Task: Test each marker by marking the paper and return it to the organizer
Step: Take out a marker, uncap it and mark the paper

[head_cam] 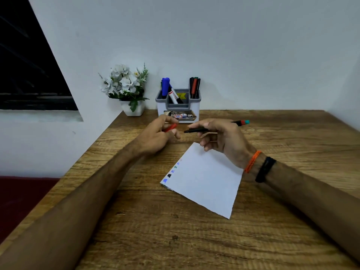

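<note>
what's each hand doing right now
Left hand: holding a red cap in its fingers.
Right hand: gripping a black marker, uncapped tip pointing toward the left hand.

I have two hands up over the surface (136,221): my left hand (159,133) holds one red cap (170,128), my right hand (220,137) holds one uncapped black marker (196,130). One sheet of paper (206,182) lies below them, with about six small test marks (171,173) down its left edge; the faintest ones are hard to count. One organizer (178,108) stands at the back, with two clusters of markers: roughly three on its left side (168,90) and about four thin ones on its right (194,87). One flower pot (132,108). Two bands on my right wrist: one orange (252,161), one black (265,169).
</note>
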A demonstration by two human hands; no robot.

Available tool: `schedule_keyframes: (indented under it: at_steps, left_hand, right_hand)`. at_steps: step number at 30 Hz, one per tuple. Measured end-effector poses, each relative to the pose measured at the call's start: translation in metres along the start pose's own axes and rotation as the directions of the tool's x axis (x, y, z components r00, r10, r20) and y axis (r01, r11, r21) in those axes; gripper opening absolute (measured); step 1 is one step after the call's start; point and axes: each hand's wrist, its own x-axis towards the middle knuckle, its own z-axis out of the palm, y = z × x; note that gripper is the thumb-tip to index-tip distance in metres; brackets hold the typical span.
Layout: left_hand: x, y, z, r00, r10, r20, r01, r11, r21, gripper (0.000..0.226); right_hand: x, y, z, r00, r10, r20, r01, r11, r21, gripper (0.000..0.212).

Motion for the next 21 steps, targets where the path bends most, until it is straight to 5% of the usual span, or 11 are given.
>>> schedule_keyframes:
  at_steps: [8, 21]
  left_hand:
    - [-0.003, 0.009, 0.001, 0.983, 0.179, -0.043, -0.182, 0.98, -0.084, 0.017]
    - [-0.004, 0.012, 0.003, 0.972, 0.236, -0.006, -0.235, 0.965, -0.117, 0.023]
  right_hand:
    - [0.004, -0.001, -0.009, 0.986, -0.058, -0.157, 0.059, 0.998, -0.001, 0.014]
    - [0.007, 0.008, -0.013, 0.999, -0.036, -0.038, 0.037, 0.999, 0.012, 0.023]
